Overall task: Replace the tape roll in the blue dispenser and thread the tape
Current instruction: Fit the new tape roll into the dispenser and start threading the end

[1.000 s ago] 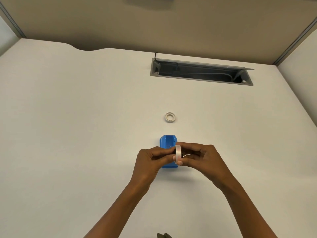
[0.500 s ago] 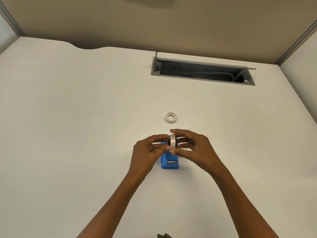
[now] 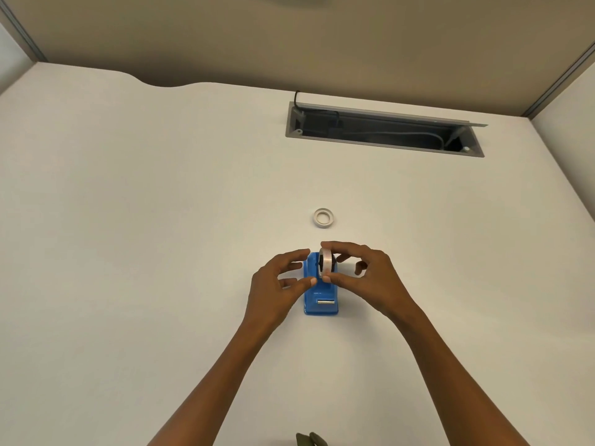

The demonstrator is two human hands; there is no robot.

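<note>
Seating step: right hand (image 3: 363,278) pinches the new tape roll (image 3: 325,264) on edge, thumb and forefinger, right over the blue dispenser (image 3: 317,296)'s cradle. Left hand (image 3: 278,284) holds nothing, fingers loosely spread, thumb tip at the dispenser's side. Next: drop the hub into the slots, pull the end to the cutter. Old core (image 3: 323,217) lies beyond the dispenser on the desk (image 3: 128,220).

The tape roll (image 3: 325,264) is hiding the top back part of the blue dispenser (image 3: 321,294), so the spot where the roll goes is not showing. The left hand (image 3: 279,286) is covering the dispenser's left side. Whether the left hand is touching the roll is too hard to tell. A small dark thing (image 3: 310,440) is being cut off by the bottom edge. Both arms are running off there too.
</note>
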